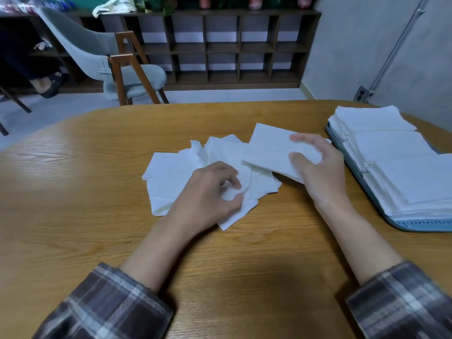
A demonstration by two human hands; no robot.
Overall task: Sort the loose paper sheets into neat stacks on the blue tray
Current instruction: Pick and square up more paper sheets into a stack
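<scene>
Several loose white paper sheets (168, 177) lie in a messy pile at the middle of the wooden table. My left hand (210, 194) rests on the pile and pinches a crumpled sheet between thumb and fingers. My right hand (315, 165) grips a flat white sheet (269, 150) by its right edge, lifted a little above the pile. At the right stands the blue tray (381, 204), carrying three neat stacks of white sheets (401, 172) in a row from far to near.
The wooden table (97, 192) has a rounded far edge. Beyond it stand a grey chair (102, 59) with wooden legs and a dark cubby shelf (220, 47) along the wall. A grey wall (367, 45) rises at the right.
</scene>
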